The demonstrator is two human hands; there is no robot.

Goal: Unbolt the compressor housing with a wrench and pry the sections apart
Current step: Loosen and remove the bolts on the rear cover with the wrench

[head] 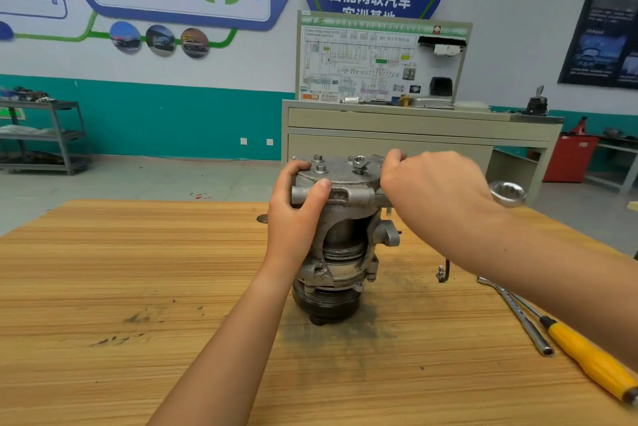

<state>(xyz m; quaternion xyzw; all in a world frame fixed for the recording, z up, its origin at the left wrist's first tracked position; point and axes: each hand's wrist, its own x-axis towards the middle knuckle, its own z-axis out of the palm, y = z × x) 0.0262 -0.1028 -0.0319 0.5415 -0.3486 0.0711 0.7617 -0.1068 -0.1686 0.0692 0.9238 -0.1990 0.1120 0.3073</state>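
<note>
A grey metal compressor (340, 242) stands upright on its black pulley at the middle of the wooden table (138, 287). Bolts (319, 163) stick up from its top cover. My left hand (298, 215) grips the cover's left side, thumb on the front. My right hand (431, 184) holds a ring wrench; one ring end (359, 161) sits over a bolt on the top cover, the other ring end (507, 192) juts out to the right past my wrist.
A yellow-handled screwdriver (587, 356) and a steel socket extension bar (524, 322) lie at the table's right. A small hooked metal part (443, 272) lies just right of the compressor. Behind the table stand a beige training bench (414, 129) and a grey shelf rack (45, 135).
</note>
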